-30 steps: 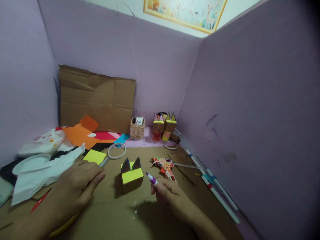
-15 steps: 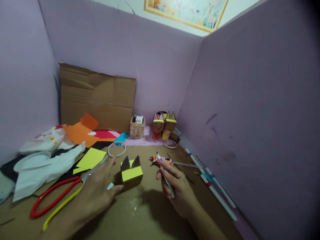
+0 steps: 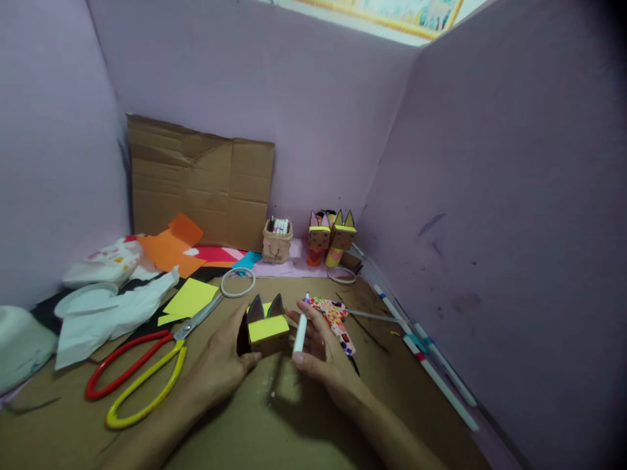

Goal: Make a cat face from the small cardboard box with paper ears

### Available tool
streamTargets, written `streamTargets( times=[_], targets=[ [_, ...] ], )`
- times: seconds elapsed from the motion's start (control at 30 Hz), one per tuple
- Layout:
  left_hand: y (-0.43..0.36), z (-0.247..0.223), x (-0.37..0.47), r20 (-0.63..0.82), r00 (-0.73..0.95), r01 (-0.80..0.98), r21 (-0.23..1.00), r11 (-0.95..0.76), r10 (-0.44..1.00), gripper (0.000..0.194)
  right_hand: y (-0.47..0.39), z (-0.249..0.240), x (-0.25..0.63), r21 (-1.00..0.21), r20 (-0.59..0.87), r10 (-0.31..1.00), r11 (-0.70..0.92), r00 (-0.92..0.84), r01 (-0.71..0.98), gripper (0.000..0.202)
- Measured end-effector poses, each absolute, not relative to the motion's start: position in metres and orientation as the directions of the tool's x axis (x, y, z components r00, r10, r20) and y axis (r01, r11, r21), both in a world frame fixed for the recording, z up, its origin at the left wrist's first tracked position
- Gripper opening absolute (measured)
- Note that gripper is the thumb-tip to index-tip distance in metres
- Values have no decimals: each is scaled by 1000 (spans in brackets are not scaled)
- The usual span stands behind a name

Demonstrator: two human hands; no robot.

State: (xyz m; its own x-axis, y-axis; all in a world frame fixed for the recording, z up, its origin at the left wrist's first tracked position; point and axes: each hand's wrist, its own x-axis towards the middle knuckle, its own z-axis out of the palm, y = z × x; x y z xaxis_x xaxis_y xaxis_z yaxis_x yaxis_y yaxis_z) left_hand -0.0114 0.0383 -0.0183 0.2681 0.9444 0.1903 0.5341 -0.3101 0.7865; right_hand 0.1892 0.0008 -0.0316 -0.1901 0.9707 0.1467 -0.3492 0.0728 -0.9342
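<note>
Near the middle of the table is a small cardboard box (image 3: 268, 331) with a yellow paper top and two dark pointed ears, like a cat's head. My left hand (image 3: 223, 358) grips it from the left, thumb at the front and fingers behind the edge. A white marker (image 3: 301, 331) with a purple tip pointing up is held in my right hand (image 3: 327, 359), close to the box's right side. Right-hand fingertips reach near the box; whether they touch it I cannot tell. A patterned colourful cut-out (image 3: 337, 318) lies beyond my right hand.
Red-and-yellow-handled scissors (image 3: 147, 352) lie at left beside yellow paper (image 3: 191, 298) and white crumpled plastic (image 3: 117, 320). Behind stand a marker basket (image 3: 277, 245), two finished-looking cat figures (image 3: 319, 238) and a cardboard sheet (image 3: 200, 183). White tubes (image 3: 441, 385) line the right wall.
My left hand has moved right, from open beside the box to gripping it. My right hand has come left toward the box with the marker. The view has shifted slightly.
</note>
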Motion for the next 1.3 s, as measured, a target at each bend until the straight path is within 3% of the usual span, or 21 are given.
streamTargets(
  times=[0.1,0.17,0.23,0.33,0.63,0.77,0.9,1.17,1.3],
  targets=[
    [38,-18,-12,122,321,325,917,-231,939,69,1,-32,192,-901,202,962,110,-183,-419,89],
    [36,-18,-12,26,417,120,989,-84,908,70,0,-34,194,-899,230,962,152,-150,-410,92],
    [34,-19,-11,-59,490,-12,997,74,870,75,-1,-36,195,-915,228,967,173,-113,-365,93],
    [31,-20,-8,-121,522,-52,984,173,844,80,-2,-38,194,-926,192,976,145,-106,-348,93],
    [31,-24,-3,27,591,-122,991,57,806,76,-4,-35,194,-955,198,976,171,-90,-243,83],
    [33,-30,-1,-9,509,-123,989,83,860,78,-6,-29,199,-947,261,946,289,191,-138,62],
    [34,-31,1,16,509,-152,986,72,861,75,-12,-24,205,-929,220,865,327,451,-173,34],
    [32,-26,5,80,534,-188,982,26,842,61,-20,-16,200,-936,312,914,342,259,-82,25],
    [33,-29,2,112,519,-223,975,7,847,59,-10,-11,187,-922,322,929,351,180,-164,25]
  ],
)
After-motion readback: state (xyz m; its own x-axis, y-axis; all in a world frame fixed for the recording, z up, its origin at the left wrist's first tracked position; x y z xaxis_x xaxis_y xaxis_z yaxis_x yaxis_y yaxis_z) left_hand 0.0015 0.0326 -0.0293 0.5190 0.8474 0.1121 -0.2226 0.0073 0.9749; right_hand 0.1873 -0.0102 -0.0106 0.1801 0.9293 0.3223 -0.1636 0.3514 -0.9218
